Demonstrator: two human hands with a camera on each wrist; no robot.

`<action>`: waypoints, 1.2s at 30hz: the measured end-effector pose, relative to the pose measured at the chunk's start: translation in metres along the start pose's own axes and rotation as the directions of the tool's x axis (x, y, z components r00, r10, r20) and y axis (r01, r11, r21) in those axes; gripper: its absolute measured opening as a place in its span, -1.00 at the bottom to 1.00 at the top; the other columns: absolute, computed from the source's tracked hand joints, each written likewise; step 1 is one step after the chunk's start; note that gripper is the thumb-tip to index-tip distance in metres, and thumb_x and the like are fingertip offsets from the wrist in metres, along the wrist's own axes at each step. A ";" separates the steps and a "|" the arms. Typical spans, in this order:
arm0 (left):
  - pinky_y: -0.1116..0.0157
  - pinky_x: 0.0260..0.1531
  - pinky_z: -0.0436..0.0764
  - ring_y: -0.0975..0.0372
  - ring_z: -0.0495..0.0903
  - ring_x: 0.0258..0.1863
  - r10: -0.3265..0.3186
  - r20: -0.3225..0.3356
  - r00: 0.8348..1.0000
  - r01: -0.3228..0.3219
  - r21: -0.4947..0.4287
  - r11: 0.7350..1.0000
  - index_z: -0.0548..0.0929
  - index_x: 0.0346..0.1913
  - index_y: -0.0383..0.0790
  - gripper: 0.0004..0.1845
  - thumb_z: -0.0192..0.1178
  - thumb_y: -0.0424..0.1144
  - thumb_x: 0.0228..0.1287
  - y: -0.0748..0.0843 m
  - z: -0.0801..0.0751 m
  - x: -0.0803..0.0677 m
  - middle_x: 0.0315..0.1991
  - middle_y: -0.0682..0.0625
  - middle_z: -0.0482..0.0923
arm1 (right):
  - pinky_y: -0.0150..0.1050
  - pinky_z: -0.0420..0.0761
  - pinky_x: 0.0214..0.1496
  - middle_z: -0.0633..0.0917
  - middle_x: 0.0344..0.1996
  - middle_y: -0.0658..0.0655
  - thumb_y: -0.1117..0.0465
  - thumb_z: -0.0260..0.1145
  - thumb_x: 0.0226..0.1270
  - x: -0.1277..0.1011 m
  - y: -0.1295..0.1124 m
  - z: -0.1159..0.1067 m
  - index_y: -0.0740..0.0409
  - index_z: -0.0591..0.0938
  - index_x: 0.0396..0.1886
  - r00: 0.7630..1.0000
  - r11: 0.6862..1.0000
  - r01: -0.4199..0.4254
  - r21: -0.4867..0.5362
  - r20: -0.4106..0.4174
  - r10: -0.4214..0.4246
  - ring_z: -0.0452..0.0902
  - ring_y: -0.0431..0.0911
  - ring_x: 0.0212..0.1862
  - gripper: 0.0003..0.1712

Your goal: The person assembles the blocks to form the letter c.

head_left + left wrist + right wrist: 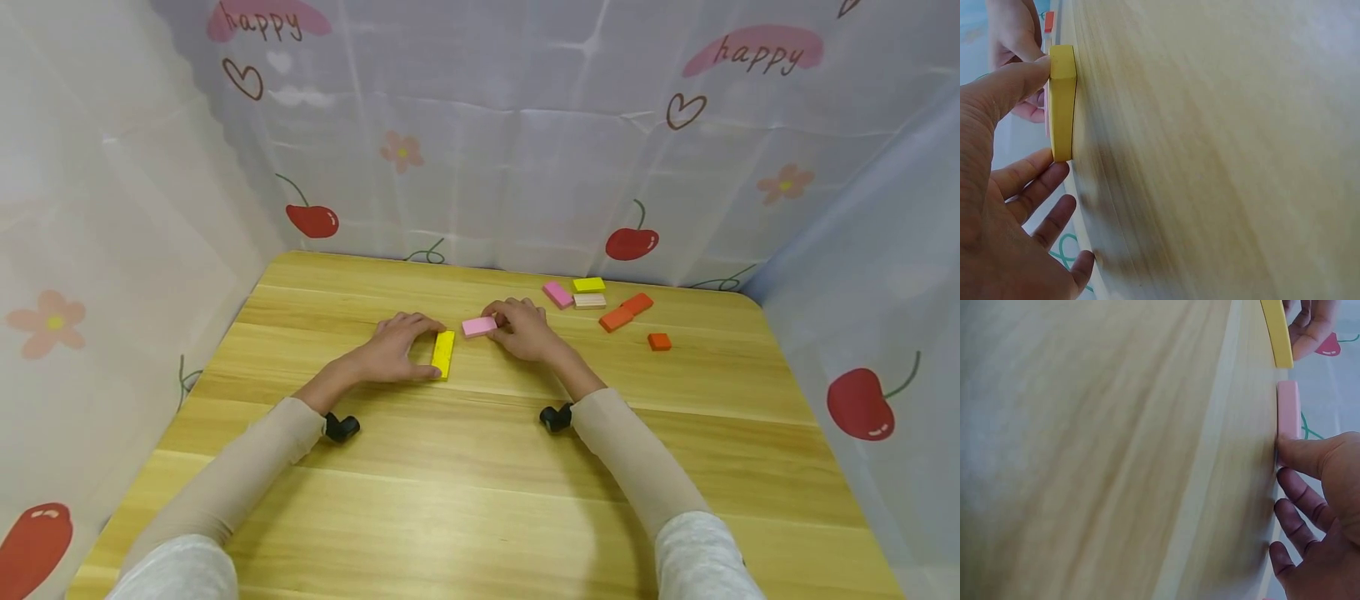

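yellow block (1277, 334): far end cut off | right hand (1322, 519): cropped

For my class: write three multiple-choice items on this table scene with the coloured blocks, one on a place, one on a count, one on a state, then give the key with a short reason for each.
1. Where does the yellow block lie?
A. under the left hand's fingers
B. beside the small orange block
C. at the near table edge

2. How many pink blocks are on the table?
A. one
B. two
C. four

3. How does the pink block at the right hand stand?
A. stacked on the yellow block
B. lifted off the table
C. flat on the table

Key: 1 A, the fingers and thumb touch its ends. 2 B, one at the right hand, the other pink block in the far group. 3 C, the right wrist view shows it flat on the wood.
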State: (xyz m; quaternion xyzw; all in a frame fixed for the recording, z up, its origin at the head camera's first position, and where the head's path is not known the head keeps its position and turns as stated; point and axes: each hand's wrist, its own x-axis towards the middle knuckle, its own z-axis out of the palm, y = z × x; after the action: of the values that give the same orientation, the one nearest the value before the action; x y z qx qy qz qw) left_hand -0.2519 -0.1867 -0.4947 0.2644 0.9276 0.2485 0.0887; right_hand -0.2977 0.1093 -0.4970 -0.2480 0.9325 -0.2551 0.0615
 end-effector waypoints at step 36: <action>-0.20 0.32 0.26 -0.03 0.42 0.40 0.011 -0.015 1.000 -0.011 -0.011 1.000 0.50 0.52 0.02 -0.15 0.53 0.18 0.19 -0.001 0.001 -0.001 0.45 -0.02 0.52 | 0.05 0.20 0.11 0.64 -0.04 0.08 0.09 0.33 0.62 0.016 -0.011 0.002 -0.08 0.67 0.32 1.000 1.000 0.010 -0.015 0.023 -0.010 0.40 0.06 0.01 -0.64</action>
State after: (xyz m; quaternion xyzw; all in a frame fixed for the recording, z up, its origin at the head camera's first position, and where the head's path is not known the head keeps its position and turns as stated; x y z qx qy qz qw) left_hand -0.2513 -0.1874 -0.4956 0.2671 0.9254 0.2560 0.0820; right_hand -0.3069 0.0926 -0.4930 -0.2561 0.9324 -0.2458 0.0688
